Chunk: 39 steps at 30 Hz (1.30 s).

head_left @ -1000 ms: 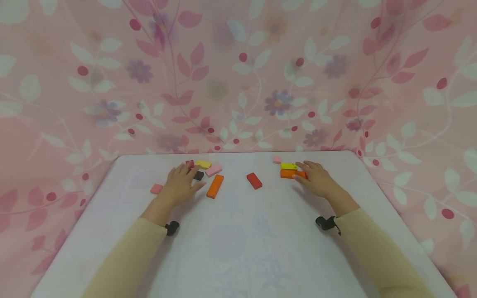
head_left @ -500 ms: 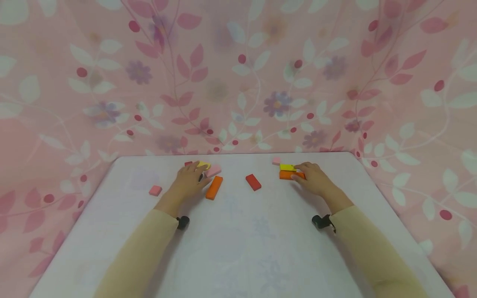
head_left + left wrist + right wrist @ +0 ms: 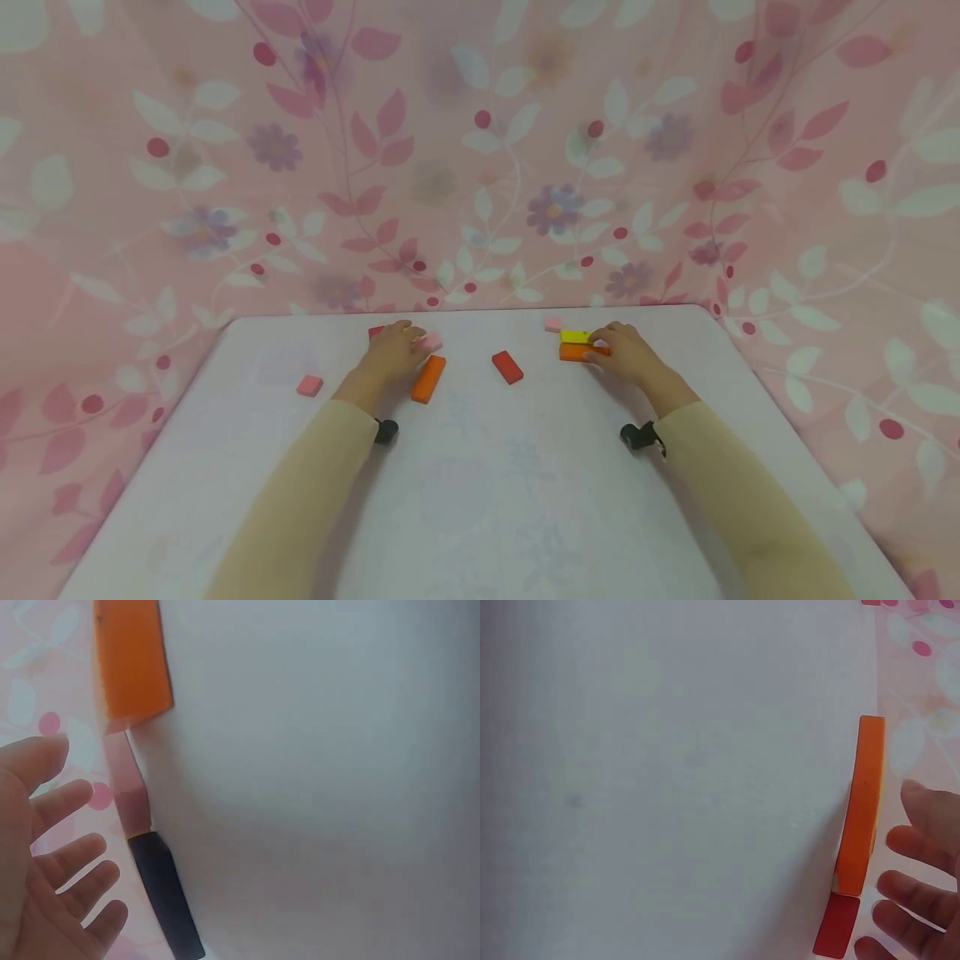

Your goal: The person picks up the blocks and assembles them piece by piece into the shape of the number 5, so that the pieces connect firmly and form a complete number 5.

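In the head view my left hand (image 3: pixel 392 350) hovers, palm down, over the blocks at the back left, with nothing in its fingers. Close to it lie an orange block (image 3: pixel 428 380), a pink block (image 3: pixel 431 342) and a partly covered dark red block (image 3: pixel 376 332). The left wrist view shows a black block (image 3: pixel 166 896) beside the loosely bent fingers; the head view hides it. My right hand (image 3: pixel 628 354) is at the right end of a yellow block (image 3: pixel 575 337) and an orange block (image 3: pixel 573 353). Its fingers look relaxed; contact is unclear. A red block (image 3: pixel 837 925) adjoins that orange one.
A red block (image 3: pixel 507 367) lies alone between the hands. One pink block (image 3: pixel 310 385) sits at the left, and a small pink block (image 3: pixel 552 324) at the back right. The white table (image 3: pixel 480 492) ends at a flowered cloth (image 3: pixel 480 167).
My left hand has moved right and slightly away from me, covering the yellow and black blocks seen earlier. The right hand stays by its blocks, nearly still.
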{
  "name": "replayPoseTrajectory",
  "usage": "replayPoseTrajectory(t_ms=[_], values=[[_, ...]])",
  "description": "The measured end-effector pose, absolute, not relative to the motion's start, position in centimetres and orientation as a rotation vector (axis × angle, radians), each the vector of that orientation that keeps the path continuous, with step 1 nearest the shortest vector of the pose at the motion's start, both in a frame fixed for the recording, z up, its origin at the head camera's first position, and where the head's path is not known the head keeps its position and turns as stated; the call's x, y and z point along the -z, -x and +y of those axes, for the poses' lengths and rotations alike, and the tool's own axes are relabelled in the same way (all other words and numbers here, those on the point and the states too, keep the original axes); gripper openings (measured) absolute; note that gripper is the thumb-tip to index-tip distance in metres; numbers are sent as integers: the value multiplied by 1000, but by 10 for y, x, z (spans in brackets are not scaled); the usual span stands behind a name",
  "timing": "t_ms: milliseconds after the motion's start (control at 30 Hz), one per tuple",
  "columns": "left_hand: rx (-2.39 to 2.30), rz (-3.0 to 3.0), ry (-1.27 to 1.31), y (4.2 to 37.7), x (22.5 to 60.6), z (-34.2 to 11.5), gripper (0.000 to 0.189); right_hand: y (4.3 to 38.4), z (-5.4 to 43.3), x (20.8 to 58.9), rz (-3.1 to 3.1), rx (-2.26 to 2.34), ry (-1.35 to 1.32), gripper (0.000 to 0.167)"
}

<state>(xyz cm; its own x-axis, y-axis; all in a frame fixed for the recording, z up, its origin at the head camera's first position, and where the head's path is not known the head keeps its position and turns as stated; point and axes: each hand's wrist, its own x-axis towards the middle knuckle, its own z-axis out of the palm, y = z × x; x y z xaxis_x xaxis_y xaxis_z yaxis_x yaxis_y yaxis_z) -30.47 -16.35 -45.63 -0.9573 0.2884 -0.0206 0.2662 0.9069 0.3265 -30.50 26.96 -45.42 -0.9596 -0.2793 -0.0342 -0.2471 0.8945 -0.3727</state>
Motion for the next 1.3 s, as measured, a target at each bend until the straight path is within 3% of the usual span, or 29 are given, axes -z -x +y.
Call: replayPoseTrajectory(t_ms=[433,767,1300], values=[[-584,3055,-419,309,457,-158,42,315,273,452,2921,542,371,33],[-482,3106,-298,312,459,-158,37,315,272,451,2896,566,335,34],[-770,2999,-43,315,459,-143,32,320,246,460,2883,589,284,36]])
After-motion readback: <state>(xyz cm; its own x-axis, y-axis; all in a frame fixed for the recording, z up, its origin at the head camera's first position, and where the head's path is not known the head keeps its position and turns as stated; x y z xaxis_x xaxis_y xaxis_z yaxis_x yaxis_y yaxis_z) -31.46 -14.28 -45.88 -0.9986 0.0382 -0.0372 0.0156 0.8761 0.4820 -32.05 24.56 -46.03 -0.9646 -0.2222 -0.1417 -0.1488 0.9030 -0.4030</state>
